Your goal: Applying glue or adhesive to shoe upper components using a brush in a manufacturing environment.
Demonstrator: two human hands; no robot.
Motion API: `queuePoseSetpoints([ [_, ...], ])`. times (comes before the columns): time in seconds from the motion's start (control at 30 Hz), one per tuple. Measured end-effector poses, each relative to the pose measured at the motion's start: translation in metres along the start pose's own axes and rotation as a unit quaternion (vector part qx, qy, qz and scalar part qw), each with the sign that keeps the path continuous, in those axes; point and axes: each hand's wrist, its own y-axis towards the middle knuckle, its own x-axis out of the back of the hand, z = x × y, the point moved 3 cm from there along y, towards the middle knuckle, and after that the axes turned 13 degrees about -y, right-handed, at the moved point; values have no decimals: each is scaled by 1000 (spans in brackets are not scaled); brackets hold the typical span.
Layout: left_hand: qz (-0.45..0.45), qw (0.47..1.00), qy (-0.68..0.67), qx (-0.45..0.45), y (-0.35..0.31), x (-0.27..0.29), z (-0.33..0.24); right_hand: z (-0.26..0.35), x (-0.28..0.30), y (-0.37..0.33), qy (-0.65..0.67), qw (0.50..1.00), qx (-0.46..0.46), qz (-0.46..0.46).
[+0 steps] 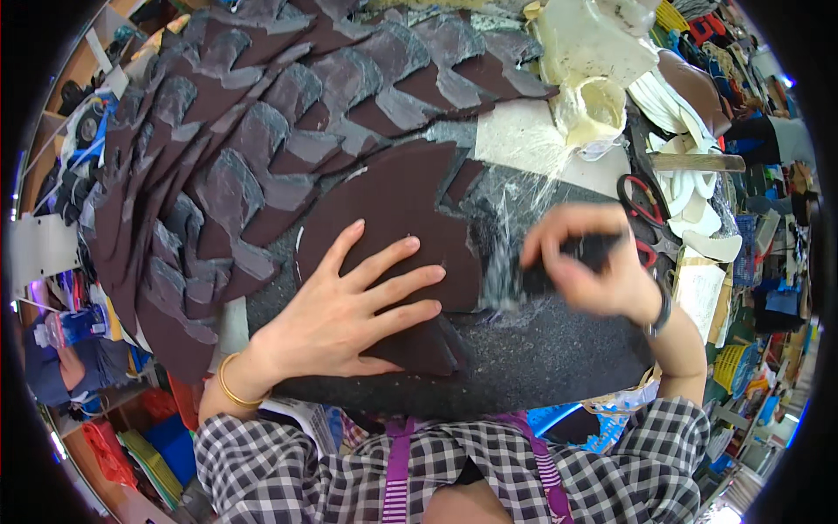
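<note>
Just left of the frame's centre, pressing palm-down on a dark brown panel with the left hand, holding its fingers spread apart and gripping nothing. Right of centre, curling the fingers and thumb of the right hand around a dark tool, too blurred to name, near the panel's right edge. Between tool and panel, showing a pale, stringy smear on a dark speckled board. Possibly risking a slipped or creased panel, through too light or uneven a press of the left palm; possibly risking smudges on the brown face too, through sticky strands trailing so near. At upper right, reaching down toward the smear with such strands from a translucent, crusted cup, coated inside with something cream-coloured to a depth impossible to tell. Near the right rim, showing a yellow basket and a blue basket, with contents too small to identify. Across the upper left, overlapping in rows as brown pieces with grey-scuffed edges.
</note>
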Motion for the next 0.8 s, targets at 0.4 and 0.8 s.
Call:
queuePoseSetpoints([
  [0.4, -98, 995, -18, -18, -7, -10, 3, 59, 2, -23, -312, 912, 264, -32],
  [0.8, -134, 991, -11, -30, -5, -11, 3, 49, -41, 7, -131, 967, 216, 8],
])
